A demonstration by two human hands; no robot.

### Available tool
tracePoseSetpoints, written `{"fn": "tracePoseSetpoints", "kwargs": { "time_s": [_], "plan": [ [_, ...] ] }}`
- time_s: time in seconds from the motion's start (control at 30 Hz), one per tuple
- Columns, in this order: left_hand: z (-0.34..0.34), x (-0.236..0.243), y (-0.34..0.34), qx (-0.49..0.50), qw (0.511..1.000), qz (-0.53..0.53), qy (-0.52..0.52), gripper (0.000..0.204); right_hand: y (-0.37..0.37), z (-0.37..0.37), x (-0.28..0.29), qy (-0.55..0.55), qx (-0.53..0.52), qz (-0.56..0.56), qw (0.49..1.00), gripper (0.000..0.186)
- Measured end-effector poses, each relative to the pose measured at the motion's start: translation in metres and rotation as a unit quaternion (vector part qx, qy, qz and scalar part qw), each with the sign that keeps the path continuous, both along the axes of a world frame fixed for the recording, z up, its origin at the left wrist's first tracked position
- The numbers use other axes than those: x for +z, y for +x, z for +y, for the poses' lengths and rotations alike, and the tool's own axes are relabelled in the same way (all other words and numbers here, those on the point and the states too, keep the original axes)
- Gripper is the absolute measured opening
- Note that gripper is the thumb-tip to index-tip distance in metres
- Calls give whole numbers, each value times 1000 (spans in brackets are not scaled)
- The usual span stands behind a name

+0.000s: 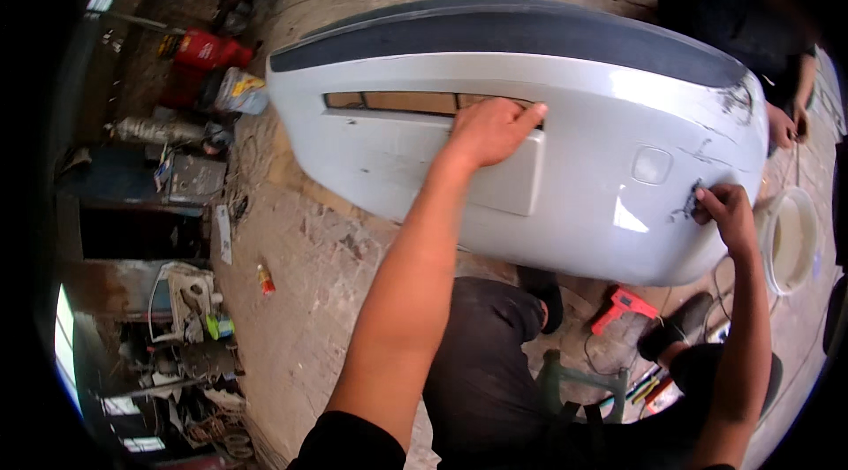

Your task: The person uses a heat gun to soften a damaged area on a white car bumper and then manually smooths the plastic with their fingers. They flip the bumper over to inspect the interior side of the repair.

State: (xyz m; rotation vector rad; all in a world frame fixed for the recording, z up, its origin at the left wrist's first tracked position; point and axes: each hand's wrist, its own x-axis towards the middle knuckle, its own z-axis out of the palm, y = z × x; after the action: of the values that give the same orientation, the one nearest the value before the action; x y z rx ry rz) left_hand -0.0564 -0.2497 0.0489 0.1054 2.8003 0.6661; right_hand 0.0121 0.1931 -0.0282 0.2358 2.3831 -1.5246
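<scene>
A white car bumper (587,178) with a dark grey upper strip (503,37) lies across the floor in front of me. My left hand (490,130) grips the edge of its long rectangular slot, fingers curled into the opening. My right hand (724,205) is closed in a pinch at a damaged, black-marked spot (685,209) on the bumper's right part; whatever is between the fingertips is too small to make out. Scratches and cracks show near the right corner (729,108).
Another person (733,2) in dark clothes works at the upper right, their hands (777,125) by the corner. A white bucket (808,240), red heat-gun-like tool (623,307), cables, hand tools and green stool (548,377) are near my legs. Clutter and a red machine (203,50) line the left.
</scene>
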Motion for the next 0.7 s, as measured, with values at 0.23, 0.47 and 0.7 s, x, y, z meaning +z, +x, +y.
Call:
{"fn": "tracePoseSetpoints", "kwargs": {
  "time_s": [0.23, 0.47, 0.7],
  "plan": [
    [4, 14, 0, -4, 999, -39, -27, 76, 1, -15, -16, 191, -37, 43, 980, 54],
    [4, 10, 4, -1, 1000, -13, -8, 76, 4, -36, 15, 45, -65, -14, 997, 49],
    [1, 9, 3, -2, 1000, -8, -21, 76, 1, -31, 30, 84, 13, -4, 996, 42]
  ]
}}
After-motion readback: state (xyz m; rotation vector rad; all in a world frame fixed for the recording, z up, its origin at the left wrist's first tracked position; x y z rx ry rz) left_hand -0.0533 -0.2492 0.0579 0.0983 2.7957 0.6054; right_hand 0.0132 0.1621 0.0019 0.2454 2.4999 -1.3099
